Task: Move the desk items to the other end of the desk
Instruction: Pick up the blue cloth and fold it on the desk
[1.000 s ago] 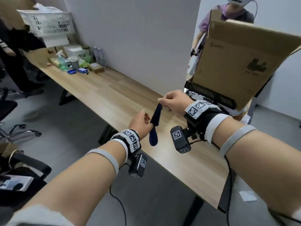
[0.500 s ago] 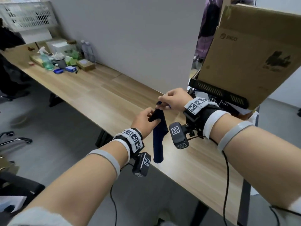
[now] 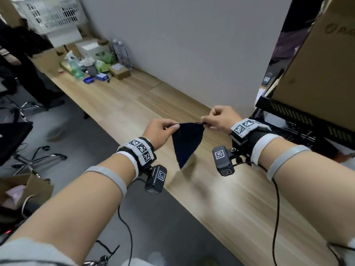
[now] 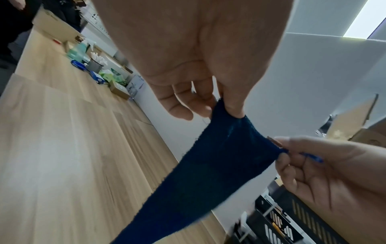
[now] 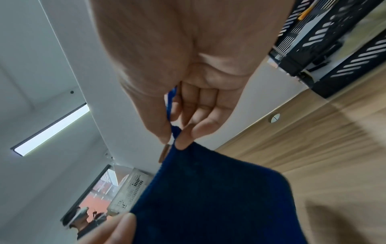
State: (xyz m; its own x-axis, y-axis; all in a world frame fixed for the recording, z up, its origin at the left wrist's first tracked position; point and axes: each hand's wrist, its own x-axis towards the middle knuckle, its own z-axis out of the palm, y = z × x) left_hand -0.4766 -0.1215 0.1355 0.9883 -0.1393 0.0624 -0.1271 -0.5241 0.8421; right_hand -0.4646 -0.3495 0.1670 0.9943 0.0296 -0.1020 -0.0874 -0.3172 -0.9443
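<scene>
A dark blue cloth [image 3: 187,143] hangs spread between both hands above the wooden desk [image 3: 134,104], its lower corner pointing down. My left hand [image 3: 163,129] pinches its left top corner between thumb and fingers; the pinch shows in the left wrist view on the cloth [image 4: 219,156] under the left hand [image 4: 227,107]. My right hand [image 3: 215,121] pinches the right top corner by a small loop. The right wrist view shows the right hand [image 5: 175,137] on the cloth [image 5: 215,198]. A cluster of desk items [image 3: 96,68] stands at the far end.
A black slotted crate [image 3: 307,120] and a big cardboard box [image 3: 322,60] sit at my right. A white basket [image 3: 48,14] stands behind the far items. Office chairs [image 3: 25,143] and a person in black [image 3: 23,54] are left of the desk.
The cloth hung bunched and narrow from my right hand before. Now my hands have drawn apart and it is stretched open between them. The view has swung left.
</scene>
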